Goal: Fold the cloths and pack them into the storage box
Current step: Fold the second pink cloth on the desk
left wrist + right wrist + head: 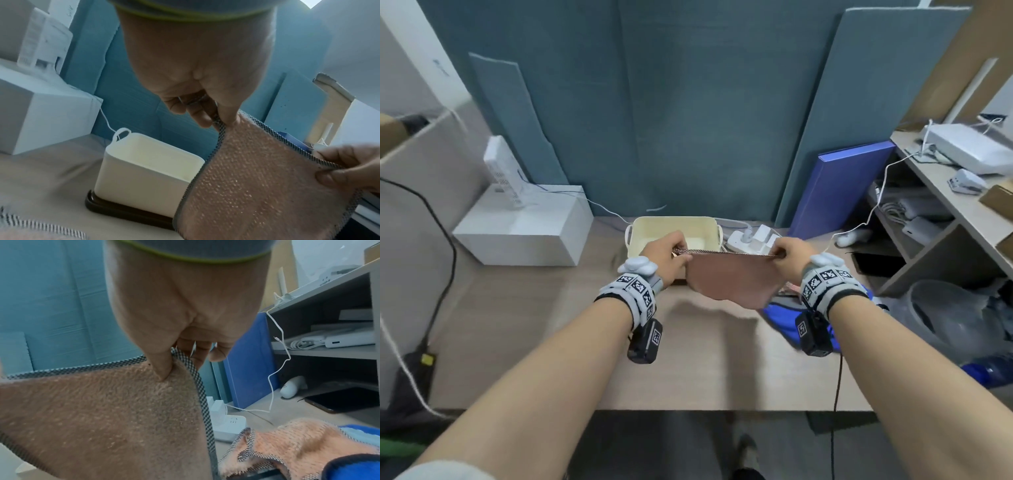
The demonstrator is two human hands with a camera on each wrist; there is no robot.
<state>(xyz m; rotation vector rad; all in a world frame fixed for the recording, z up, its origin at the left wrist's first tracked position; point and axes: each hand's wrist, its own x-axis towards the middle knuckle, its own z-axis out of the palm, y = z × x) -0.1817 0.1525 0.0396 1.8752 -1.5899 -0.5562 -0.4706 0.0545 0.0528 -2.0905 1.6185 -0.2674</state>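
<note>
left hand (666,257) and right hand (789,255) each pinched a top corner of the cloth (732,279) | hung above the surface (551,325), near the box (671,224) | best: keep corners level, then fold edge to edge

no readable words, brand names or numbers appear in any of the three views. the only sign-like marks are black-and-white square code patterns printed on the grey wrist bands (639,287) and on the small black camera units (645,341) strapped under both wrists, and these carry no letters or digits. a faint blue mark on the white wall panel (439,66) at upper left is too blurred to read.
</note>
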